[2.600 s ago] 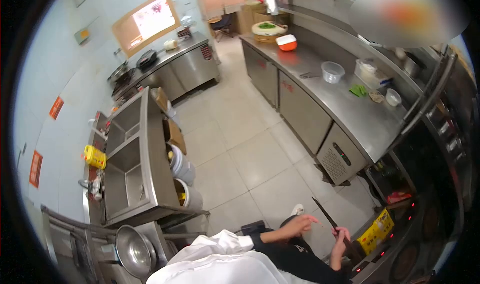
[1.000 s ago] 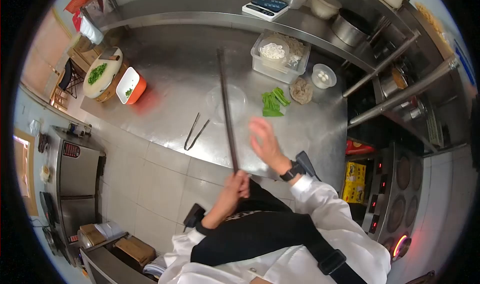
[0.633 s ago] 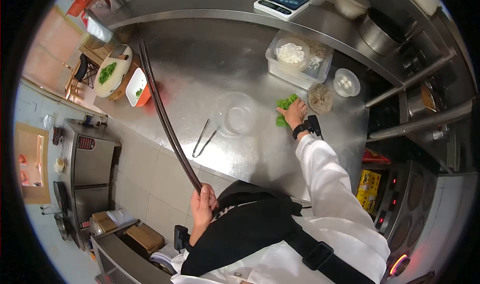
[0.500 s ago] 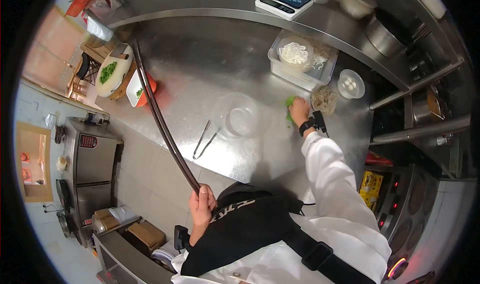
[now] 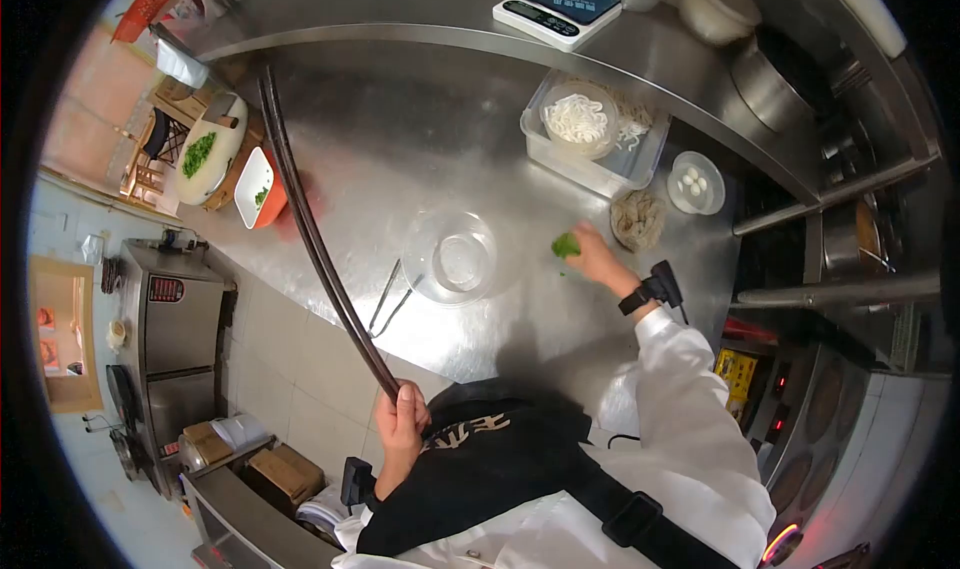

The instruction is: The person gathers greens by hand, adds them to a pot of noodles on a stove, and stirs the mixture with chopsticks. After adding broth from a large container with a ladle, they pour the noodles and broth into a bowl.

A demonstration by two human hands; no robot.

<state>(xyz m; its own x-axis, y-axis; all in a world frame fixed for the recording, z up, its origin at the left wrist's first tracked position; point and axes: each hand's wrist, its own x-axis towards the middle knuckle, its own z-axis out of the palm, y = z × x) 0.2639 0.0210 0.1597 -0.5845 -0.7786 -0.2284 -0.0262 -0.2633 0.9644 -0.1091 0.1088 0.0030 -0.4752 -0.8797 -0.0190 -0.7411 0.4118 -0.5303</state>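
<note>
Green leaves (image 5: 566,246), pinched in right hand (image 5: 590,253); long chopsticks (image 5: 315,244), clenched in left hand (image 5: 402,415); might knock clear bowl (image 5: 461,261) if swung.

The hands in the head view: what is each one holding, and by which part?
The left hand grips long dark sticks at their near end. The right hand holds bunched green leaves; by which part cannot be told.

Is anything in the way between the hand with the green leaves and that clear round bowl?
Nothing visible: only shiny steel counter shows between the green leaves in the right hand and the clear round plastic bowl. The long dark sticks and thin metal tongs are on the bowl's other side.
</note>
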